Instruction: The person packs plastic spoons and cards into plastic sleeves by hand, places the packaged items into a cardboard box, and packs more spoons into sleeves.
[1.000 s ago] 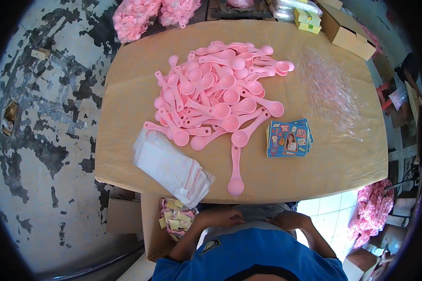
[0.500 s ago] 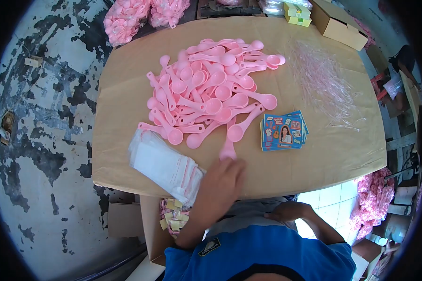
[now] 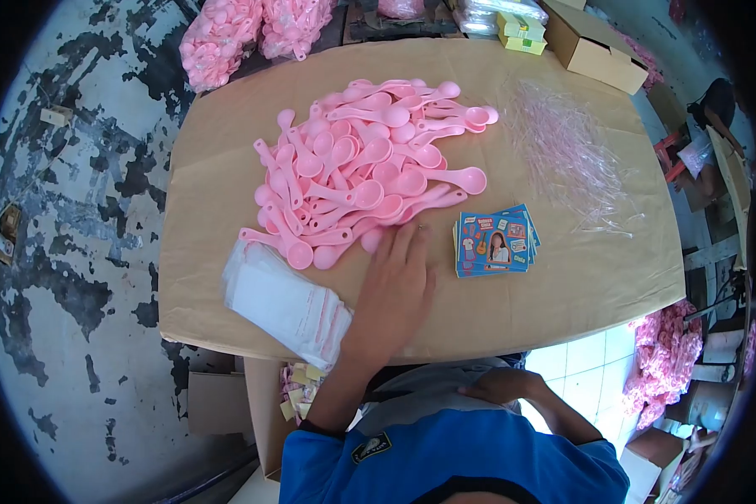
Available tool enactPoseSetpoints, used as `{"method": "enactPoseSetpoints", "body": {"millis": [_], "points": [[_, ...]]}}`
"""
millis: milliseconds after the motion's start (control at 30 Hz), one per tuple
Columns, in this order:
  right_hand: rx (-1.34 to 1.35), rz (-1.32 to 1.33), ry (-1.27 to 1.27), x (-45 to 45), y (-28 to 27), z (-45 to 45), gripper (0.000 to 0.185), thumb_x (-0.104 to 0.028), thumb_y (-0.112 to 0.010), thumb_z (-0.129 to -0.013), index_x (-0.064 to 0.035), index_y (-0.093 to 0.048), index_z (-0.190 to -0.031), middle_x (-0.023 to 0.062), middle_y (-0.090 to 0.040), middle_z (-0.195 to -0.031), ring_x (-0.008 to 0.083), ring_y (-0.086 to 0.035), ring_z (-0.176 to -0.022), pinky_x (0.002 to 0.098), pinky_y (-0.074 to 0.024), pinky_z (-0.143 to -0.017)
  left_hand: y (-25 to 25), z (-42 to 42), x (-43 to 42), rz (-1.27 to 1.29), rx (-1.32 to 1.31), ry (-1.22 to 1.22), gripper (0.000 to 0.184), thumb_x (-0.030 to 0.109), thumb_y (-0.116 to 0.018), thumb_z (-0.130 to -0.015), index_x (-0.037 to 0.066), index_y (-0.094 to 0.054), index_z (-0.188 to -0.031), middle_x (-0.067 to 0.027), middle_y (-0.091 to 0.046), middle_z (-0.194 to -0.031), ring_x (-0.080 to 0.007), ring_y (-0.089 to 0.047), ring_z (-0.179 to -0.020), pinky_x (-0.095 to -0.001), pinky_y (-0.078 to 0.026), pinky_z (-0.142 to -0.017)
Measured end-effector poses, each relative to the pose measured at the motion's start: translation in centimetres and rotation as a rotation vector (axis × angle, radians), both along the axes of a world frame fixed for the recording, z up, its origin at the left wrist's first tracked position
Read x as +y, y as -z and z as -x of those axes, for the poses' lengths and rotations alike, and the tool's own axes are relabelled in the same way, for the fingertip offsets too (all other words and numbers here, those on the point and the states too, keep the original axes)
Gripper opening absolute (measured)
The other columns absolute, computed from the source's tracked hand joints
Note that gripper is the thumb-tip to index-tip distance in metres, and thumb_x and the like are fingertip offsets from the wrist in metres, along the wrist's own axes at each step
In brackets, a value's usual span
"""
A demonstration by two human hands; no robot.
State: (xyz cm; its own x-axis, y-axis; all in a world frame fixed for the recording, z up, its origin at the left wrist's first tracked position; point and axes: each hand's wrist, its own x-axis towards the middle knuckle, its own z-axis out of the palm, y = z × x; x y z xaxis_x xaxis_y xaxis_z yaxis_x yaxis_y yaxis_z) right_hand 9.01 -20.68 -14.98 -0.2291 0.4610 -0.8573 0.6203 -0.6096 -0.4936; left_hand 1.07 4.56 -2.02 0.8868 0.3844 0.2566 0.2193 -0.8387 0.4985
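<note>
My left hand [image 3: 395, 281] lies palm down at the near edge of a pile of pink plastic measuring spoons [image 3: 344, 160]. Its fingers are stretched out over the closest spoons, and whatever is under the palm is hidden. Just left of it is a stack of white plastic sleeves [image 3: 281, 294] with red print. To its right sits a stack of blue printed cards [image 3: 493, 244] showing a picture of a person. My right hand [image 3: 500, 385] rests on my lap below the table edge, fingers laid on the grey cloth and partly out of sight.
Thin clear plastic strips [image 3: 567, 160] lie loosely on the right of the brown-covered table [image 3: 596, 290]. Bags of pink spoons [image 3: 220, 42], yellow boxes [image 3: 521, 32] and a cardboard box [image 3: 596, 49] stand along the back. An open carton [image 3: 265, 420] is below left. Another person [image 3: 714, 109] is far right.
My left hand moved forward to the pile, its fingers going from pinched on a spoon to stretched out. The spoon that stuck out toward me no longer shows. My right hand stayed on my lap.
</note>
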Motion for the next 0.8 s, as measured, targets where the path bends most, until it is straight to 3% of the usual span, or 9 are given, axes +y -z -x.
{"method": "enactPoseSetpoints", "body": {"millis": [167,267,367,433,533,600,733,767,800], "points": [[-0.013,0.109,0.042,1.3,-1.1,0.6,0.091,-0.073,-0.016,-0.093,-0.0011,-0.072,-0.094,0.0243,-0.067,-0.092,0.0357,-0.063,-0.101,0.0445,-0.0433,-0.098,0.4,0.6,-1.4,-0.104,0.123,-0.104,0.047,0.026,-0.052,-0.095,-0.002,-0.045,-0.132,-0.0227,-0.047,-0.136,-0.0396,-0.042,-0.128,-0.0480,-0.029,-0.112],[0.026,0.182,-0.001,-0.5,-0.6,-0.8,0.087,-0.072,-0.018,-0.093,-0.0032,-0.071,-0.100,0.0232,-0.068,-0.093,0.0348,-0.062,-0.104,0.0434,-0.0428,-0.100,-2.4,3.8,-2.4,0.023,0.078,0.140,0.043,0.021,-0.056,-0.093,0.001,-0.049,-0.130,-0.0227,-0.050,-0.132,-0.0393,-0.046,-0.124,-0.0483,-0.033,-0.109],[0.053,0.135,-0.008,-3.3,-1.4,-2.5,0.082,-0.069,-0.021,-0.095,-0.0038,-0.070,-0.104,0.0224,-0.068,-0.093,0.0347,-0.064,-0.100,0.0427,-0.0441,-0.098,-3.0,8.2,-0.7,0.202,-0.053,0.106,0.042,0.012,-0.065,-0.084,0.003,-0.055,-0.124,-0.0203,-0.053,-0.128,-0.0399,-0.048,-0.121,-0.0474,-0.037,-0.106],[0.062,0.056,0.045,-3.3,-2.4,-2.9,0.079,-0.066,-0.023,-0.096,-0.0025,-0.070,-0.104,0.0221,-0.068,-0.093,0.0348,-0.064,-0.098,0.0425,-0.0455,-0.096,-2.8,11.9,-0.1,0.372,-0.181,-0.247,0.041,0.008,-0.069,-0.081,0.004,-0.058,-0.121,-0.0193,-0.055,-0.126,-0.0391,-0.048,-0.121,-0.0465,-0.037,-0.105],[0.094,0.032,0.091,-1.9,-2.2,-2.0,0.079,-0.064,-0.024,-0.098,0.0018,-0.069,-0.100,0.0224,-0.068,-0.091,0.0347,-0.065,-0.096,0.0426,-0.0471,-0.094,-0.9,15.5,0.6,0.075,-0.162,-0.679,0.049,0.009,-0.070,-0.080,0.003,-0.054,-0.126,-0.0208,-0.051,-0.130,-0.0387,-0.046,-0.124,-0.0458,-0.036,-0.105],[0.129,0.162,-0.003,-0.1,-0.1,-1.3,0.082,-0.063,-0.022,-0.098,0.0052,-0.068,-0.097,0.0232,-0.067,-0.090,0.0345,-0.065,-0.096,0.0428,-0.0474,-0.092,0.6,16.5,0.0,0.084,-0.162,-0.766,0.060,0.014,-0.071,-0.080,0.003,-0.047,-0.133,-0.0223,-0.044,-0.137,-0.0393,-0.040,-0.130,-0.0471,-0.033,-0.108],[0.006,0.037,-0.004,1.5,-1.7,0.3,0.086,-0.065,-0.020,-0.098,0.0072,-0.066,-0.088,0.0243,-0.065,-0.086,0.0345,-0.064,-0.093,0.0430,-0.0473,-0.090,2.3,16.4,-1.3,0.169,-0.130,-0.817,0.080,0.024,-0.072,-0.080,0.001,-0.030,-0.144,-0.0248,-0.029,-0.148,-0.0415,-0.024,-0.140,-0.0512,-0.020,-0.114],[-0.013,-0.003,0.016,1.2,-1.3,0.6,0.087,-0.066,-0.019,-0.097,0.0069,-0.066,-0.088,0.0242,-0.065,-0.085,0.0346,-0.064,-0.092,0.0433,-0.0473,-0.089,2.6,16.1,-1.3,0.199,-0.132,-0.817,0.086,0.034,-0.071,-0.081,-0.001,-0.026,-0.146,-0.0244,-0.024,-0.151,-0.0417,-0.016,-0.143,-0.0559,-0.008,-0.116],[-0.035,-0.037,0.039,0.7,-1.0,0.8,0.087,-0.066,-0.018,-0.097,0.0066,-0.066,-0.087,0.0242,-0.065,-0.084,0.0348,-0.064,-0.091,0.0436,-0.0474,-0.088,2.8,16.1,-1.3,0.155,-0.104,-0.826,0.087,0.036,-0.070,-0.081,-0.001,-0.026,-0.146,-0.0246,-0.024,-0.151,-0.0418,-0.016,-0.143,-0.0569,-0.006,-0.116]]}}
